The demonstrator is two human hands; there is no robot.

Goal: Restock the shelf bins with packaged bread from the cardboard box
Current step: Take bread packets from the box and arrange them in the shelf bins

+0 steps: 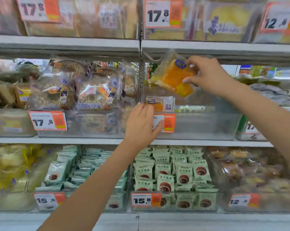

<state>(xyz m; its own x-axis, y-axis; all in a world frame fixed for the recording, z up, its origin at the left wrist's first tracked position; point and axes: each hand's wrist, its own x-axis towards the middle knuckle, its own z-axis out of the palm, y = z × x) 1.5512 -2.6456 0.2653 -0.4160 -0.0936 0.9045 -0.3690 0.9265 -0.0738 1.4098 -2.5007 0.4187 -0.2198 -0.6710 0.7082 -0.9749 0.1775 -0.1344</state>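
Head view: my right hand (209,75) pinches the orange bread pack (172,77) above the near-empty clear bin (199,124); left hand (141,124) grips its front rim. I should lower it flat, label forward.

Right hand (207,75) is raised over the clear middle-shelf bin (207,125); a tilted orange bread packet (170,77) is pinched by its right edge between fingers and thumb, above the bin's open top. Left hand (142,124) is laid on the bin's front left corner, fingers curled over the rim, thumb pressed on the orange-and-white price tag (167,123). One similar packet (159,104) is seen inside the bin, near the left wall. Seeded loaves in clear bags (91,94) are stacked in the bin just to the left. Pale green snack packs (174,174) are held in the bin on the shelf below, tagged 15.8 (146,200).
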